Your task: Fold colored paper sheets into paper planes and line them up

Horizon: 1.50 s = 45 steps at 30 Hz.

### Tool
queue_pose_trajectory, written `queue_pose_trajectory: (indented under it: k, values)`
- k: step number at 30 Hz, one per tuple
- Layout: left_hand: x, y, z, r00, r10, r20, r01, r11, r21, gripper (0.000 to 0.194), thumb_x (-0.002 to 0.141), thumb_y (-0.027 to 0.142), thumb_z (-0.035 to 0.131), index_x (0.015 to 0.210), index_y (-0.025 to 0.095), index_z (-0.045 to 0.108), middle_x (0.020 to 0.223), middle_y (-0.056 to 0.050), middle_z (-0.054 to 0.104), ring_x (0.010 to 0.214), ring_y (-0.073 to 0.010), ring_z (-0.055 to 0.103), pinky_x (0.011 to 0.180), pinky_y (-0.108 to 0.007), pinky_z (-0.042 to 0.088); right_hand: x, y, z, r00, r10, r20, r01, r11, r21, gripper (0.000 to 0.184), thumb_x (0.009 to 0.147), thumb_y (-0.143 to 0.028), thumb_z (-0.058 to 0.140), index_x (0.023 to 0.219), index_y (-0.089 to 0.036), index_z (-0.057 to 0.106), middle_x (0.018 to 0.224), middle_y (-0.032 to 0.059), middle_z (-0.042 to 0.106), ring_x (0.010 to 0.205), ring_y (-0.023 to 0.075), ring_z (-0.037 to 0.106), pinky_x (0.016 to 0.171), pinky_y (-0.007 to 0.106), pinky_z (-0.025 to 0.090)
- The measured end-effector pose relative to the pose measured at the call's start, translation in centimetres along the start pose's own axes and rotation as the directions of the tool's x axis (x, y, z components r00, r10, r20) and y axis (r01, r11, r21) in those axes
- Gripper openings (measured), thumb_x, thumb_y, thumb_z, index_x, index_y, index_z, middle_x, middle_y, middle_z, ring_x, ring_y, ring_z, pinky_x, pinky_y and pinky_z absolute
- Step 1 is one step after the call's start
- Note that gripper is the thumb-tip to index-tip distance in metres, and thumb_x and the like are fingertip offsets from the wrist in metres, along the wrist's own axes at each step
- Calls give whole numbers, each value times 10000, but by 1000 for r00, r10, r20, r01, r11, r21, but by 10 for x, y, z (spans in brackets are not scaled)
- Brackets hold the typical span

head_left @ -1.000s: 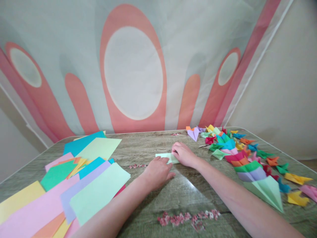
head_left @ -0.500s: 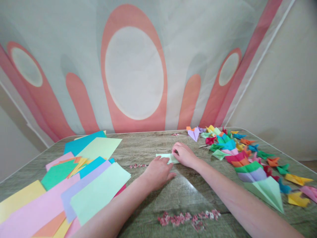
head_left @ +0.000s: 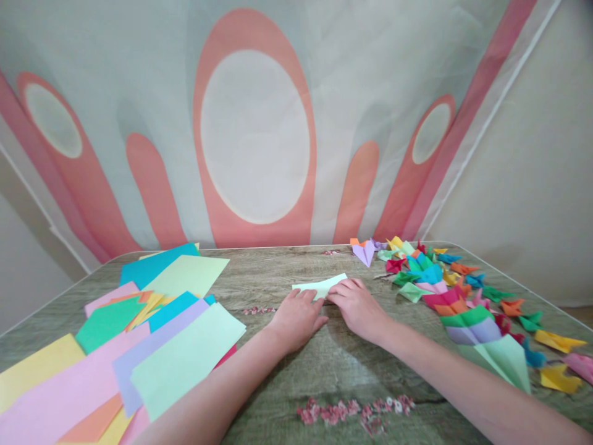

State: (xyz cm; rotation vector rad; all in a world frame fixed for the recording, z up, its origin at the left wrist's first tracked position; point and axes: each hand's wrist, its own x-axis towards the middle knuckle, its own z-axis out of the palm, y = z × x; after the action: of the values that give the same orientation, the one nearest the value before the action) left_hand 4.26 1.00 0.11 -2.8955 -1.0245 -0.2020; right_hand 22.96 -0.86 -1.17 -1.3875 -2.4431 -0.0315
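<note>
A narrow folded pale green paper [head_left: 319,285] lies on the wood-patterned table, with both hands on its near edge. My left hand [head_left: 296,318] is open, its fingers stretched out over the left part of the paper and its thumb apart near the tabletop. On the right part, my right hand [head_left: 359,308] is closed with bent fingers pressed together at the paper's near edge. Its thumb is mostly hidden. Past the right fingertips, the paper's right end sticks out and angles upward.
To the left, coloured paper sheets [head_left: 185,364] lie in an overlapping spread. Folded paper planes [head_left: 500,355] line the right, with several small folded paper shapes [head_left: 558,341] beyond them. A printed cloth backdrop [head_left: 257,235] stands behind the table [head_left: 264,272].
My right hand has shifted from pinching the paper's right end to its near edge, moving slightly toward me. More of the paper's right end now shows. My left hand stays nearly in place.
</note>
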Motion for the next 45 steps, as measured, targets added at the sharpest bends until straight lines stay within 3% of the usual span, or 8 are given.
queue_pose_trajectory:
  k: [4, 10, 25, 37, 45]
  values:
    - [0, 0, -1, 1000, 5, 9, -5, 1000, 4, 330, 881, 407, 449, 1100, 179, 546, 1118, -109, 569, 1048, -243, 521, 936, -379, 338, -10, -2, 3, 1000, -15, 7, 15, 1000, -22, 296, 866, -127, 460, 1118, -192, 600, 1086, 88, 608, 1030, 226, 448, 903, 373, 272]
    - [1, 0, -2, 1000, 11, 9, -12, 999, 34, 342, 896, 425, 407, 1096, 186, 547, 1127, -100, 571, 1046, -233, 525, 928, -374, 340, -10, -3, 5, 1000, -22, -6, 22, 994, -104, 280, 881, -152, 468, 1136, -185, 580, 1073, 74, 600, 1033, 212, 450, 927, 371, 269]
    - [1, 1, -4, 999, 6, 44, -10, 997, 80, 394, 901, 449, 384, 1105, 155, 549, 1149, -114, 574, 1081, -230, 514, 981, -396, 298, -6, -3, 4, 995, -96, -5, 92, 961, -259, 204, 903, -204, 468, 1040, -177, 616, 959, 73, 612, 1002, 204, 480, 943, 391, 267]
    - [2, -2, 0, 999, 20, 34, -23, 996, 84, 392, 898, 449, 392, 1117, 163, 547, 1169, -113, 568, 1083, -233, 515, 975, -398, 307, -19, 17, -15, 992, 92, 85, -49, 909, -414, 164, 857, -145, 505, 858, -147, 669, 904, 94, 628, 981, 229, 483, 869, 375, 283]
    - [2, -3, 3, 1000, 21, 21, -22, 996, 84, 380, 895, 443, 404, 1114, 167, 544, 1171, -114, 565, 1075, -233, 518, 965, -398, 315, -21, 22, -20, 990, 128, 58, -100, 933, -346, 211, 863, -127, 489, 846, -190, 689, 946, 67, 634, 992, 208, 490, 876, 355, 287]
